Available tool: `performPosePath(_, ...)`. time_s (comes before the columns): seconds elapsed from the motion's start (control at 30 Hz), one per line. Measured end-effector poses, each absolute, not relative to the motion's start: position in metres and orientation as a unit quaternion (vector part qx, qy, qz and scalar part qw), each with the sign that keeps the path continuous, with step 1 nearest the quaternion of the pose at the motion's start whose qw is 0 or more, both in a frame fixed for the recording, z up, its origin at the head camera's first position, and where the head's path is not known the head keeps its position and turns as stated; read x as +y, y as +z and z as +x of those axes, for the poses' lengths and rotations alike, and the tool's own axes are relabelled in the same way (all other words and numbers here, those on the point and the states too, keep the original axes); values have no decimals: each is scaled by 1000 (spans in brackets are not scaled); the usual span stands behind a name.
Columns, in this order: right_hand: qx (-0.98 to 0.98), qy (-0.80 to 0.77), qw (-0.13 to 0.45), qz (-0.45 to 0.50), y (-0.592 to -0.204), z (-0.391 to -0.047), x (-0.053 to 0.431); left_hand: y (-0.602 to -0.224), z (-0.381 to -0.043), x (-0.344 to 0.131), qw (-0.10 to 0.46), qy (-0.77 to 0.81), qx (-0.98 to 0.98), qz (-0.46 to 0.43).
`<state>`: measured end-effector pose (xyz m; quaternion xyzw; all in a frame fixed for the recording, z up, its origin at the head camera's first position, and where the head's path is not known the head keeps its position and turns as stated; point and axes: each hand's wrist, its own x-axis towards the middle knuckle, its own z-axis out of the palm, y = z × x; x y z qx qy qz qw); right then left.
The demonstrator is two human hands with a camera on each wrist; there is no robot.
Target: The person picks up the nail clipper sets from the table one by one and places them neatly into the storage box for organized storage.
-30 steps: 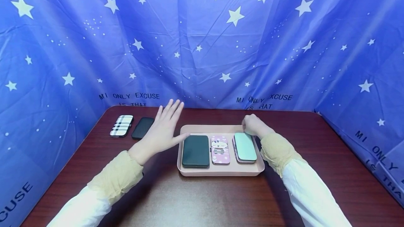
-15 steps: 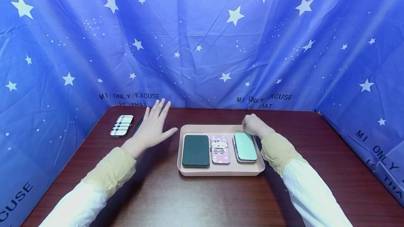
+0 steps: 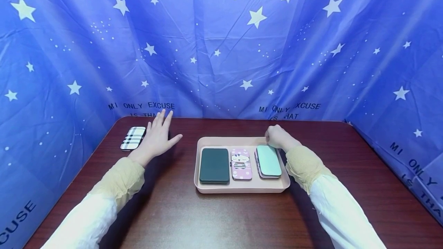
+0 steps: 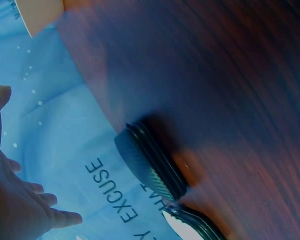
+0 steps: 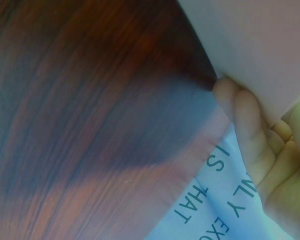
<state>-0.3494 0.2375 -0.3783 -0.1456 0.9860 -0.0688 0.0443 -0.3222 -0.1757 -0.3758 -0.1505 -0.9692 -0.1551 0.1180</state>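
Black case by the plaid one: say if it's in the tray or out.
Out: the left wrist view shows the black case on the table beside the plaid case.

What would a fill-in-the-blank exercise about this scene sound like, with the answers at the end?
1. The hand that grips the tray is the person's ____ one.
2. In the head view, the dark green case lies to the ____ of the pink case.
3. The plaid case lies outside the tray, on the reddish-brown ____.
4. The left hand, fingers spread, is holding ____.

Missing words: right; left; table; nothing.
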Motion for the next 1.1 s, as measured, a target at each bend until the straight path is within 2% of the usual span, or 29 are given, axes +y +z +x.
performPosePath(0.3,987,-68,45,-142,-377,-347,235,-381,-335,-194,97,-146,-978,-116)
performPosePath(0.8,987,-66,38,-142,-379,-347,237,-377,-345,-206,25,-124,-991,-50)
performPosePath(1.1,985,-68,33,-155,-380,-347,239,-378,-352,-215,-43,-156,-986,-25)
